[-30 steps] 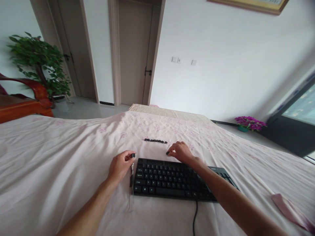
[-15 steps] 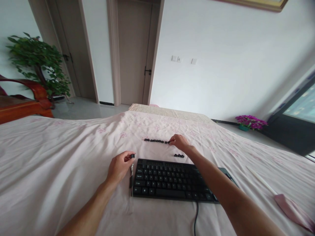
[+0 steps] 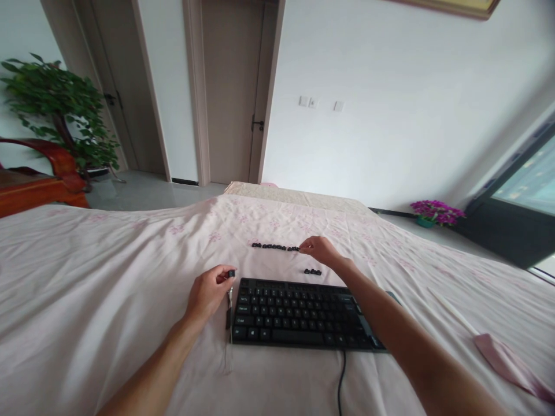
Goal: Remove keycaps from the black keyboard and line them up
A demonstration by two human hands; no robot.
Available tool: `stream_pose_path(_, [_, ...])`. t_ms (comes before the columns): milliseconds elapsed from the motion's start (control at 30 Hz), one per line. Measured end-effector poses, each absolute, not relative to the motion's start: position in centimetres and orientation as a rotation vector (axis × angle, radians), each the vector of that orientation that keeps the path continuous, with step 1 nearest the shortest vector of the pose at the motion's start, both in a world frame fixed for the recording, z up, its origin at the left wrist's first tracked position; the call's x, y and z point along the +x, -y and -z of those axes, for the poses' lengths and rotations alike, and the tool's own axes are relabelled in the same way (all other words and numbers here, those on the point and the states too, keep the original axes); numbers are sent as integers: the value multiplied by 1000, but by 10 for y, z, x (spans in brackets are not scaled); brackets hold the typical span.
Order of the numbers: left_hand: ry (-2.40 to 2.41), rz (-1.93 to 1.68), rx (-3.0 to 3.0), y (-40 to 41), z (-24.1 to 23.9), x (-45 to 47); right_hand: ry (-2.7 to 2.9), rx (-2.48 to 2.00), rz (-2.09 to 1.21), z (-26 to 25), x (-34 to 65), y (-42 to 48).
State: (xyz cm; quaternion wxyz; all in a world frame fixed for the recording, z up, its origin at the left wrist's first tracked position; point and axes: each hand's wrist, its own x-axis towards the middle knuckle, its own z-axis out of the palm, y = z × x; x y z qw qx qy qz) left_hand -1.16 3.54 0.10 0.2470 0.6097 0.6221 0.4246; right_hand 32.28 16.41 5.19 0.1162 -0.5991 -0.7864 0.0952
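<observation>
A black keycap point(image 3: 231, 273) is pinched between the thumb and fingers of my left hand point(image 3: 210, 290), just beyond the keyboard's far left corner. A row of small black keycaps point(image 3: 273, 247) runs across the pale flowered cloth. At its right end, my right hand point(image 3: 321, 251) has thumb and fingertips closed on the last keycap point(image 3: 296, 249), partly covered by the fingers. Three more keycaps point(image 3: 313, 272) sit in a short line between that row and the black keyboard point(image 3: 299, 337). My right forearm hides the keyboard's right part.
A thin metal tool point(image 3: 229, 318) lies along the keyboard's left edge. The keyboard's cable point(image 3: 342, 381) trails toward me. On the right rests a pale stick with pink fabric point(image 3: 498, 355). The cloth point(image 3: 130, 277) is wrinkled on the left.
The whole view has shifted slightly. Against the row, my right fingertips have drawn a little to the right, and the end keycap shows more clearly. My left hand keeps its keycap in nearly the same place.
</observation>
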Motion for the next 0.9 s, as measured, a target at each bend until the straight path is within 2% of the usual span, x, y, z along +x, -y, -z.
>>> stream_pose_path(167, [-1711, -1146, 1674, -35, -2, -11, 2377, -1710, -356, -61, 338, -132])
stream_pose_path(333, [-1710, -1150, 1662, -35, -4, -10, 2520, -1625, -235, -59, 343, -116])
stream_pose_path(633, [-1718, -1173, 1663, -35, -2, -10, 2545, -1572, -254, -53, 336, -117])
stream_pose_path(900, [-1709, -1152, 1665, -36, -1, -11, 2359, -1715, -186, -50, 336, -148])
